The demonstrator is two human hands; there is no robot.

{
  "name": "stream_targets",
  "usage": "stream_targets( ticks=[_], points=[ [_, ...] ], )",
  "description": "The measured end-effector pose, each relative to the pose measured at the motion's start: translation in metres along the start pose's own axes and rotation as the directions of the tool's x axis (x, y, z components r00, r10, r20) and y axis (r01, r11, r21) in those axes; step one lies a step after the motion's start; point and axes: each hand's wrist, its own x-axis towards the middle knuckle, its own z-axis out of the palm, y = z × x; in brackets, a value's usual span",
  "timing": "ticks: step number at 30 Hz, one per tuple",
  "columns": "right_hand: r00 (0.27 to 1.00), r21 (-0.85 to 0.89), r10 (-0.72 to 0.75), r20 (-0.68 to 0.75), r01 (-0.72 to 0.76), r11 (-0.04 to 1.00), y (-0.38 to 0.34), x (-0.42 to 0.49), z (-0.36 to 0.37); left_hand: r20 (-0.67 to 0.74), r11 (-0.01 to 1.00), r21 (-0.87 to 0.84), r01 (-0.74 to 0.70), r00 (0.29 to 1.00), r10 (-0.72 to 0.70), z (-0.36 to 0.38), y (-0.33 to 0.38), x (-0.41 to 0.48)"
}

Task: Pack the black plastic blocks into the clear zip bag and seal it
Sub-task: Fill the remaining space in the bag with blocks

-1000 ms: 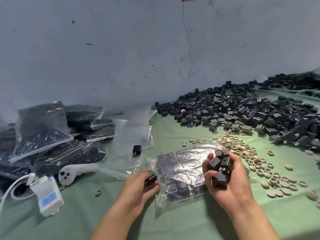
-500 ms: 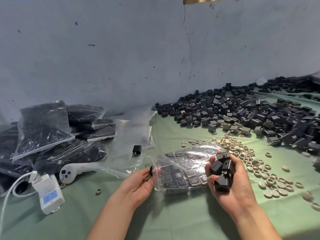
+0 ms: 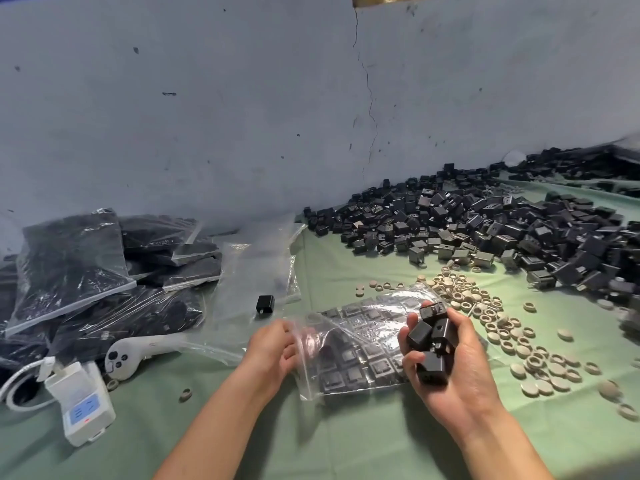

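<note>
Packing midway: clear zip bag, partly filled, mouth pinched by left hand; right hand grips black plastic blocks; sealing remains.

Left hand pinches the zip bag; right hand cups black blocks.
</note>
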Motion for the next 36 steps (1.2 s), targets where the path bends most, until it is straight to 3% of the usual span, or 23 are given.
stream_targets(
  ticks=[2, 7, 10, 15, 23, 26, 32, 36],
  points=[
    [1.0, -0.012, -0.009, -0.004, 0.008, 1.0, -0.001, 0.001, 0.0, 0.038, 0.996, -0.084, 0.03, 0.999, -0.027, -0.001, 0.001, -0.001],
    [1.0, -0.06, -0.011, 0.025, 0.012, 0.998, 0.003, 0.001, 0.002, 0.337, 0.931, -0.276, 0.24, 0.931, -0.14, 0.012, 0.006, -0.014],
    [0.999, -0.095, -0.005, 0.05, 0.01, 0.995, 0.006, 0.001, 0.003, 0.323, 0.907, -0.35, 0.234, 0.939, -0.117, 0.013, 0.006, -0.016],
    [0.998, -0.125, -0.006, 0.059, 0.014, 0.992, 0.006, 0.002, 0.002, 0.237, 0.994, -0.033, 0.108, 0.967, -0.098, -0.001, -0.006, -0.014],
    [0.999, -0.179, -0.008, 0.042, 0.016, 0.984, 0.013, 0.005, 0.001, 0.365, 0.968, 0.112, 0.223, 0.897, -0.249, 0.009, 0.006, -0.017],
    [0.999, -0.183, -0.015, 0.038, 0.021, 0.983, 0.012, 0.005, 0.001, 0.405, 0.963, 0.077, 0.26, 0.874, -0.268, 0.012, 0.006, -0.017],
    [0.997, -0.203, -0.013, 0.077, 0.029, 0.979, 0.012, 0.005, 0.002, 0.48, 0.929, -0.156, 0.335, 0.848, -0.225, 0.013, 0.008, -0.023],
    [0.995, -0.22, -0.001, 0.104, 0.024, 0.975, 0.013, 0.006, 0.001, 0.376, 0.941, -0.201, 0.271, 0.909, -0.181, 0.006, 0.008, -0.023]
  ],
)
